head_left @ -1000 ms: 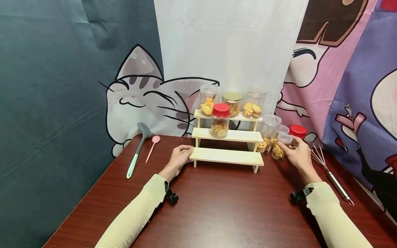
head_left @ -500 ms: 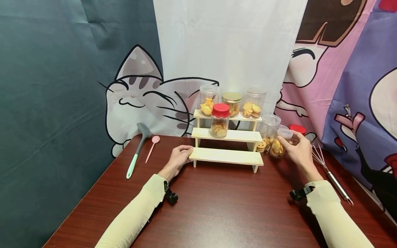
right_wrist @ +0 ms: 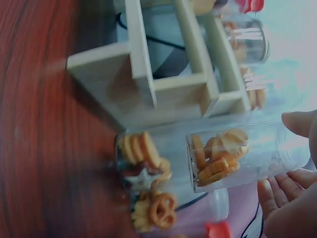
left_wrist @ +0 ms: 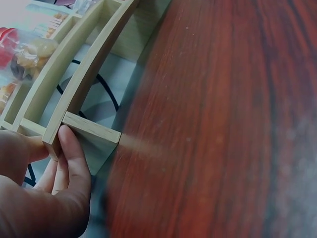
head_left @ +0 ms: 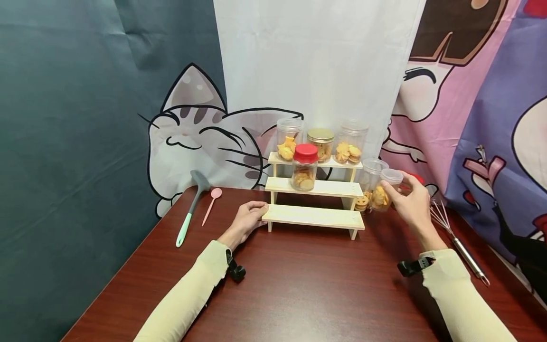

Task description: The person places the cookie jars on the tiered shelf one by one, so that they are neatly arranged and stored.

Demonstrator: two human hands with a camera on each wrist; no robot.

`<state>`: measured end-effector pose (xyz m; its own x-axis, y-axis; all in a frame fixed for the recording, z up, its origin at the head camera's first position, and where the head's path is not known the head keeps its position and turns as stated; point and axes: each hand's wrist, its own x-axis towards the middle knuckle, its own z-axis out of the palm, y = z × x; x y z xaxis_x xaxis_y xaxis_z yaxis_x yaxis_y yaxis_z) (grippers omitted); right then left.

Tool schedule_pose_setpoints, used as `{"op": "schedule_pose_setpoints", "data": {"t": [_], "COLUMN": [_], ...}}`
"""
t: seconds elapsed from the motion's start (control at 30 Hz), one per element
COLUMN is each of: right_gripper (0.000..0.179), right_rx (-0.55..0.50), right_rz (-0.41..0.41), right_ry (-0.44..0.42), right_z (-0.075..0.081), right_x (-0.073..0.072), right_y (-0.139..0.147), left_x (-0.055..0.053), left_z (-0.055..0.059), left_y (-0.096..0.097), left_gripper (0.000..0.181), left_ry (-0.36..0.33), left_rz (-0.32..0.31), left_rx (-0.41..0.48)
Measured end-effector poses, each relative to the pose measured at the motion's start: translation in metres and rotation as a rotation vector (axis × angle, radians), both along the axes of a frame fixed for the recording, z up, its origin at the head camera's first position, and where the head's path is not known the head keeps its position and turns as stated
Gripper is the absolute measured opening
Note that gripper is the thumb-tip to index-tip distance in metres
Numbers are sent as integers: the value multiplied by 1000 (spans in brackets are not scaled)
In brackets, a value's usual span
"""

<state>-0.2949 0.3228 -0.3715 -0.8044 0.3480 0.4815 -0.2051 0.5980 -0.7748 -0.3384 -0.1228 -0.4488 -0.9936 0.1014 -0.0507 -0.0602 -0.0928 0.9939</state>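
Note:
My right hand [head_left: 411, 204] holds a clear cookie jar [head_left: 380, 197] near its lid, thumb on one side and fingers on the other. In the right wrist view the jar [right_wrist: 218, 156] is raised off the table, beside the stand's right end. My left hand [head_left: 248, 219] pinches the left end of the lowest step of a three-step wooden stand [head_left: 314, 216]. On the middle step stands a red-lidded jar [head_left: 304, 173]. The top step bears a clear-lidded jar [head_left: 289, 140], a gold-lidded jar [head_left: 320, 145] and another clear-lidded jar [head_left: 352, 142].
Right of the stand a tall clear jar [head_left: 372, 175] is on the table, and a red lid [head_left: 416, 176] shows behind my right hand. A whisk [head_left: 463, 251] lies far right. Left lie a spatula [head_left: 188, 218] and a pink spoon [head_left: 212, 204]. A printed curtain hangs behind.
My right hand has raised the cookie jar from the table and shifted it slightly left. My left hand stays on the stand's lowest step.

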Motion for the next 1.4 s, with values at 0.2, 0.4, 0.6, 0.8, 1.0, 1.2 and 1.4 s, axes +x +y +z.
{"op": "schedule_pose_setpoints", "data": {"t": [0.2, 0.4, 0.6, 0.8, 1.0, 1.2, 1.4], "right_gripper": [60, 65, 62, 60, 62, 65, 64], "right_rx": [-62, -79, -100, -55, -63, -69, -93], "right_rz": [57, 86, 135, 243, 285, 301, 297], "right_ry": [97, 133, 171, 167, 113, 100, 93], "right_z": [15, 26, 39, 40, 35, 36, 34], "right_x": [1, -6, -14, -30, -45, -53, -60], "right_y": [-24, -46, -70, -95, -119, -136, -145], "left_x": [0, 0, -2, -2, -3, -3, -2], "left_z": [-3, -3, -3, -4, -7, -3, 0], "left_y": [-3, -4, -3, -1, 1, 1, 0], "left_gripper": [41, 41, 41, 40, 40, 39, 37], "left_ry": [-7, -11, -17, -10, -25, -18, -19], "left_rz": [2, 2, -7, -6, -8, -12, -7], "left_rx": [6, 17, 15, 20, 24, 26, 9]}}
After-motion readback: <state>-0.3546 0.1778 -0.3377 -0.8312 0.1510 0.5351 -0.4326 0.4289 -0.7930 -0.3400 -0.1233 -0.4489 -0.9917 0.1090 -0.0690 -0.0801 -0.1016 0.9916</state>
